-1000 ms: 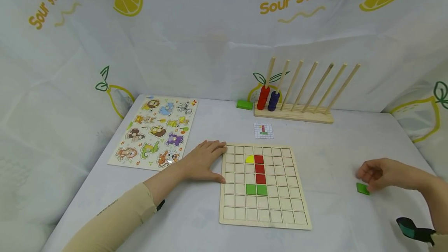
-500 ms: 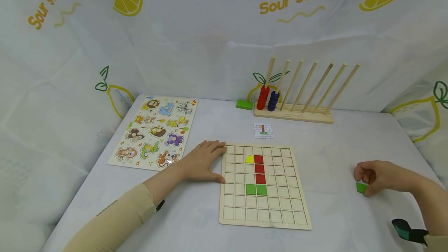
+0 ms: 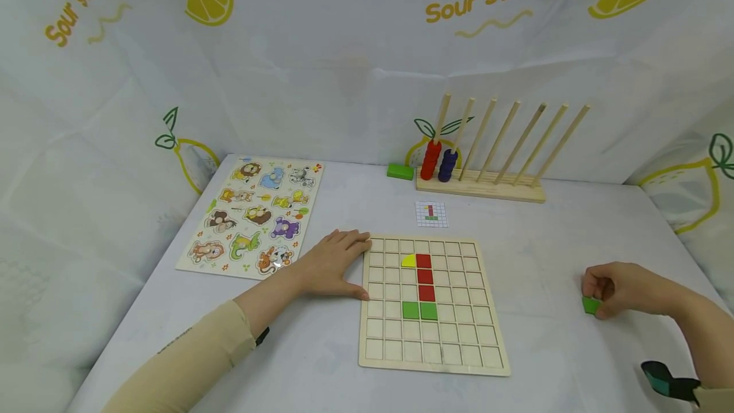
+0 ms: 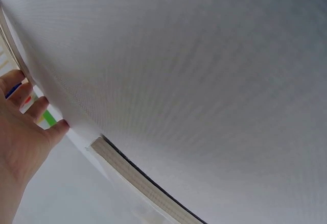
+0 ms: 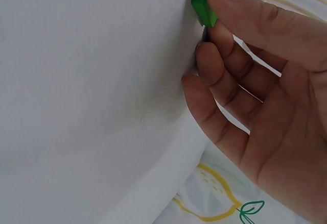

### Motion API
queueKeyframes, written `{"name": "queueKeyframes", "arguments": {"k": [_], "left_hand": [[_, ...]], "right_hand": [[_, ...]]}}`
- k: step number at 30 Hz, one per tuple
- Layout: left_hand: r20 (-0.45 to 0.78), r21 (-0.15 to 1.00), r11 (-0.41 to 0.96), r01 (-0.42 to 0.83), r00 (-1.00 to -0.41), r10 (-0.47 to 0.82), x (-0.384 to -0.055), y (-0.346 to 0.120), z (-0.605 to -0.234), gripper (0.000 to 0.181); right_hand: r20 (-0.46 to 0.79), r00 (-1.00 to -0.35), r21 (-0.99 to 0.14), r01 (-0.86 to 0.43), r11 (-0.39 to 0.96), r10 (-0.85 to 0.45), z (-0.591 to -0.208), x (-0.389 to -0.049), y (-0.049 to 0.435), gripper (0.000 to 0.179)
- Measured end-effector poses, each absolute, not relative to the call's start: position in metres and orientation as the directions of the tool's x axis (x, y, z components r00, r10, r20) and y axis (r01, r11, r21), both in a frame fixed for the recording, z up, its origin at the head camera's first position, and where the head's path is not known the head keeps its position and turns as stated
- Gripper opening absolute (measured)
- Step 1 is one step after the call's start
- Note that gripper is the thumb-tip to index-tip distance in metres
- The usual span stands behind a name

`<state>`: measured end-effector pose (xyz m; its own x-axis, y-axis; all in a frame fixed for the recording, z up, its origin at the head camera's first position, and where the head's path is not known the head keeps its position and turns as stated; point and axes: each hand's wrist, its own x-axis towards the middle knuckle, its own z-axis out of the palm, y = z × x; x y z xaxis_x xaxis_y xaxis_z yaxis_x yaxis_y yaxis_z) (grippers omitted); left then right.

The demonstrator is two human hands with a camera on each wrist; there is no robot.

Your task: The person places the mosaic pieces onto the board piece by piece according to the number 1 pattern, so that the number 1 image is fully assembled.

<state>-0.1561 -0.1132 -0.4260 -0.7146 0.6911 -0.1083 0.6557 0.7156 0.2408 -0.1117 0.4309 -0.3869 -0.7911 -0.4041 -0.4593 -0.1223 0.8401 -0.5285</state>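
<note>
A wooden grid board (image 3: 378,349) lies flat, its cells holding a yellow quarter-round tile (image 3: 409,261), a column of red tiles (image 3: 425,276) and two green tiles (image 3: 429,311). Along its left edge rests my left hand (image 3: 335,265), thumb and fingers spread, fingertips at the rim. Off to the right, my right hand (image 3: 631,289) pinches a loose green tile (image 3: 590,305) between thumb and fingers. The right wrist view shows this green tile (image 5: 203,7) tilted on edge under the thumb, the other fingers curled by the white cloth.
A small printed pattern card (image 3: 431,214) lies behind the board. Further back are a green block (image 3: 400,171) and a wooden peg rack (image 3: 482,188) with red beads (image 3: 431,161) and dark blue beads (image 3: 448,166). An animal puzzle (image 3: 252,218) lies at left.
My right hand has shifted slightly left and closed on the loose green tile, which now looks tilted. The left hand and the board have stayed put.
</note>
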Motion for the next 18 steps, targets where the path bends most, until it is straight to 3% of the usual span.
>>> {"name": "queueKeyframes", "arguments": {"k": [10,18], "left_hand": [[-0.108,0.251,0.716,0.652,-0.716,0.69,-0.1558,-0.1134,-0.4264,0.102],[-0.112,0.252,0.718,0.648,-0.718,0.687,-0.1556,-0.1132,-0.4252,0.103]], "right_hand": [[-0.404,-0.84,-0.459,-0.158,0.874,-0.364,-0.3874,-0.1149,0.4264,0.031],[-0.295,-0.824,-0.594,-0.238,0.768,-0.483,-0.3898,-0.1183,0.429,0.015]]}}
